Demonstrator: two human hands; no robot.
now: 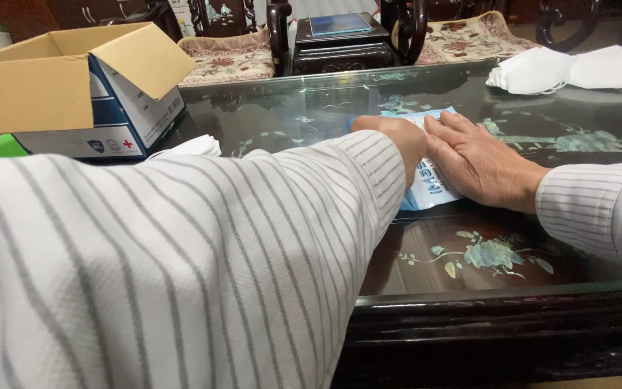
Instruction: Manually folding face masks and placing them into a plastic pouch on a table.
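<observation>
A flat blue-and-white packet (426, 189) lies on the dark glass-topped table (484, 252). My right hand (480, 162) rests flat on it, fingers spread and pointing left. My left hand (396, 137) comes across from the left with its fingers curled at the packet's far left edge; the fingertips are hidden, so whether they grip the packet is not clear. My striped left sleeve fills the lower left of the view and hides the near part of the table.
An open cardboard box (73, 86) stands at the left, with a white mask (192, 146) beside it. Several white masks (570, 68) are piled at the far right. A dark carved stand (340, 43) and cushioned chairs sit behind the table.
</observation>
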